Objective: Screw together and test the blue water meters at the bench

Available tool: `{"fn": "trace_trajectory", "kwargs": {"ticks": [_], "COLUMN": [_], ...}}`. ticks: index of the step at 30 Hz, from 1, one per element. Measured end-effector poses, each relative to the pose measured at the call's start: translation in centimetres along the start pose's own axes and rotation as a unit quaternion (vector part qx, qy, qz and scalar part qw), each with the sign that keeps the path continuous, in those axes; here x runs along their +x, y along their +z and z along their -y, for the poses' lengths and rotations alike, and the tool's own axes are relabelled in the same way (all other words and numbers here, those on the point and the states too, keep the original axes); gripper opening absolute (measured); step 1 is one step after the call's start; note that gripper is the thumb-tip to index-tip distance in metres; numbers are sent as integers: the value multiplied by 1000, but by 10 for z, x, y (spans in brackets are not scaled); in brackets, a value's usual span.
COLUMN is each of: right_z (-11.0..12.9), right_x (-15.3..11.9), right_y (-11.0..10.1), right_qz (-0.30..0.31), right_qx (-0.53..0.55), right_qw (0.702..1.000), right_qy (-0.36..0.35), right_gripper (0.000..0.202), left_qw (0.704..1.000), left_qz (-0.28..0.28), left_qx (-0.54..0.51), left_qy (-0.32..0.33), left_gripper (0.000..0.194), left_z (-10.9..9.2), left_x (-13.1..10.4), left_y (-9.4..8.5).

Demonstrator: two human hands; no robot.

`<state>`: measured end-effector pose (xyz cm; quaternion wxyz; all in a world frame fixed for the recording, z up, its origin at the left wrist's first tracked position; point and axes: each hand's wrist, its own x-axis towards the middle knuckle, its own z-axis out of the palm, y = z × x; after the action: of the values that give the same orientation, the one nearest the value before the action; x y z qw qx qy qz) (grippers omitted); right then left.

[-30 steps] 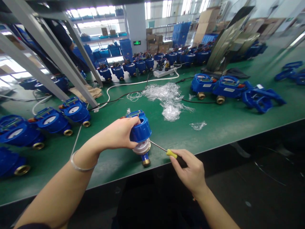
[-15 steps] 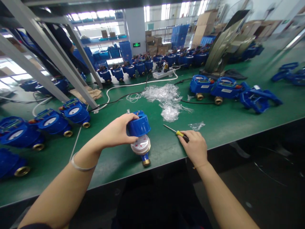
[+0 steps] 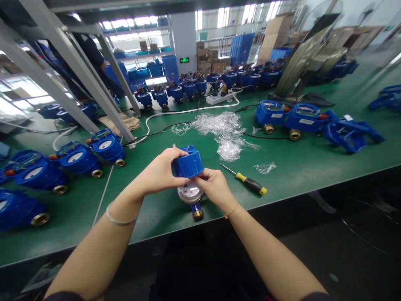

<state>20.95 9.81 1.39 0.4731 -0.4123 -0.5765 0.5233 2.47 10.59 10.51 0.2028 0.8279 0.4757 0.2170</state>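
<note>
My left hand (image 3: 161,172) grips a blue housing (image 3: 189,164) from its left side, tilted above a round meter (image 3: 190,192) with a pale dial face and a brass fitting at its front. At the housing's lower right edge, my right hand (image 3: 217,188) has its thumb and fingers pinched against the rim, close over the dial. A screwdriver (image 3: 247,182) with a black and yellow handle lies on the green table, right of my right hand.
Crumpled clear plastic (image 3: 224,127) lies behind the meter. Blue meters (image 3: 78,159) line the left, with more blue units (image 3: 305,119) at the right. A power strip (image 3: 219,98) and cables cross the back. Metal posts (image 3: 123,100) rise at left.
My right hand has let go of the screwdriver, moved left and taken hold at the edge of the blue housing. My left hand keeps its grip on the housing. The view has shifted slightly.
</note>
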Motion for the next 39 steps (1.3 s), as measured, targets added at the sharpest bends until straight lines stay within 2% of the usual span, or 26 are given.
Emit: {"fn": "trace_trajectory", "kwargs": {"ticks": [5,8,11,14,16,18,19,20,22,23,24,26,29,31,33,34,36,37,39], "right_z": [-13,-17,-22,-21,-14,-6,-3,-1,-5,-10,-15,-25,-23,-12,2,7,12,11,5], "right_x": [21,26,24,24,31,43,50,57,68,72,75,78,80,75,64,56,35,25,5], "right_y": [12,17,12,-10,-36,-67,-82,-95,-113,-117,-120,-119,-117,-115,-108,-102,-82,-70,-42], "right_qz": [-88,-108,-131,-203,-285,-373,-390,-363,-224,-148,-88,-31,2,-13,-66,-101,-150,-150,-103], "right_qx": [59,94,122,125,115,15,-100,-240,-471,-528,-554,-562,-572,-576,-546,-497,-335,-242,-100], "right_qw": [993,987,978,966,950,927,912,896,851,836,828,826,819,817,835,860,924,953,989], "right_qy": [43,76,109,102,60,-28,-74,-90,-54,-18,11,35,42,26,-23,-56,-105,-105,-47], "right_gripper": [22,30,30,25,22,22,25,29,32,32,33,39,44,43,46,49,52,52,62], "left_qw": [1000,999,997,995,996,997,997,997,998,998,998,999,999,997,994,992,988,987,985], "left_qz": [-18,-22,-24,-30,-28,-28,-29,-30,-33,-35,-37,-43,-46,-41,-26,-21,-27,-35,-31], "left_qx": [-12,-28,-60,-80,-78,-67,-61,-57,-53,-50,-46,-32,-4,7,11,11,17,21,26], "left_qy": [-20,-34,-40,-43,-44,-41,-36,-29,-14,-7,-2,6,28,58,103,125,150,155,165], "left_gripper": [61,63,64,64,63,61,59,58,55,54,54,53,52,52,49,48,46,46,43], "left_z": [0,2,5,8,9,10,9,9,9,9,9,8,6,5,6,7,10,12,15], "left_x": [5,7,7,4,1,-1,-2,-4,-5,-6,-7,-9,-16,-23,-32,-37,-45,-49,-53], "left_y": [0,0,0,2,3,4,4,5,6,7,8,11,17,21,25,27,32,35,39]}}
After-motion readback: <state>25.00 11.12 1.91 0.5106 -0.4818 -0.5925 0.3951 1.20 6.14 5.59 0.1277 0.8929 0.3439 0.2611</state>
